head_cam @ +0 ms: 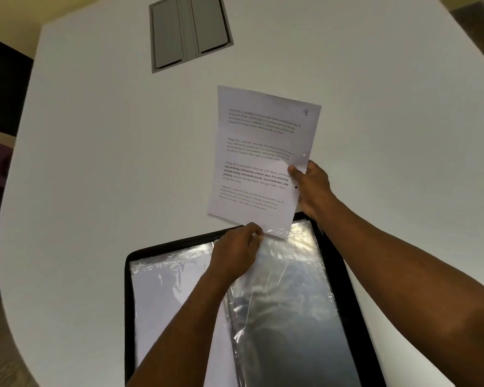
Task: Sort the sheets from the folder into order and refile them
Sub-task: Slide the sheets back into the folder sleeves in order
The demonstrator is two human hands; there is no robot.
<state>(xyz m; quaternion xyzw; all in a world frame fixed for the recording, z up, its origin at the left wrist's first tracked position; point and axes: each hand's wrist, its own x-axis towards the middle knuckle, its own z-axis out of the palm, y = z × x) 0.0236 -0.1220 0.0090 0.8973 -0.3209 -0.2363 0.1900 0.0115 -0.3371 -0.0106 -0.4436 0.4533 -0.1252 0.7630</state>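
On the white desk (95, 163), a grey recessed cable hatch (190, 32) sits at the far middle. Near the person lies an open black folder (130, 303) of shiny clear plastic sleeves (285, 303). The left hand (236, 248) pinches the sleeve's top edge. Above it, a white printed sheet (260, 163), hand-marked "9" at its far right corner, enters the right-hand sleeve by its near edge, pinched at its right margin by the right hand (313, 188).
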